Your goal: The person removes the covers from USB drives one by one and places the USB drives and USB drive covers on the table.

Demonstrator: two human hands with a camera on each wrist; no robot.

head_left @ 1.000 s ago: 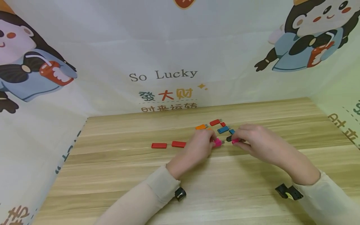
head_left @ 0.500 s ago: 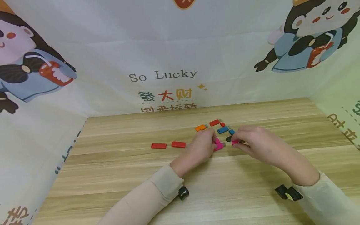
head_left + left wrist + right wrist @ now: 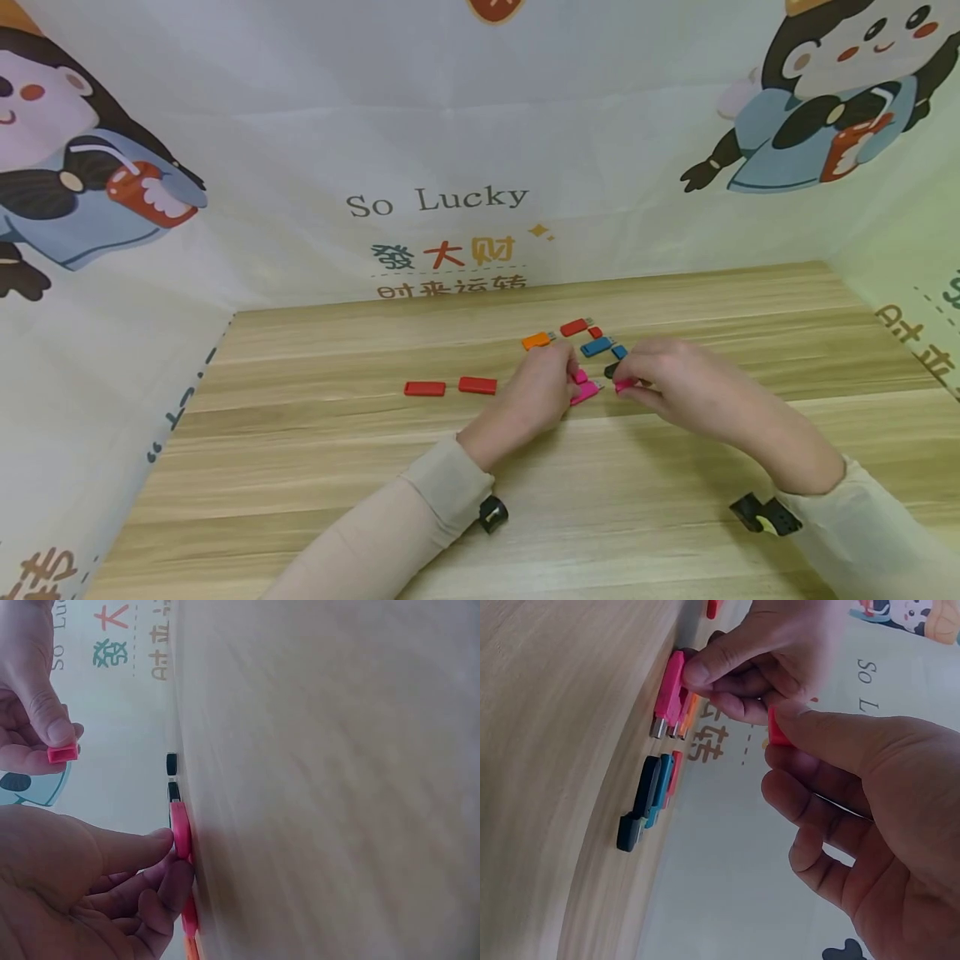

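In the head view, my left hand (image 3: 528,392) pinches a pink USB flash drive (image 3: 585,392) with thumb and fingertips, close to the table, its metal plug pointing right. Another pink piece (image 3: 581,376) lies right behind that drive. A small pink cap (image 3: 777,729) is held between thumb and forefinger of my right hand (image 3: 693,383), a short gap from the plug. The left wrist view shows the hollow end of the cap (image 3: 62,754). Under my right hand's fingers, a black flash drive (image 3: 646,787) is mostly hidden in the head view.
Two red flash drives (image 3: 425,388) lie in a row left of my left hand. Farther back are an orange drive (image 3: 536,340), a red drive (image 3: 574,327) with its cap (image 3: 596,332), and a blue drive (image 3: 597,347) with its cap (image 3: 619,352). A printed cloth hangs behind the table.
My left hand has shifted slightly right, and the pink flash drive has come a little toward the front edge and turned. The right hand with the pink cap has moved slightly nearer.
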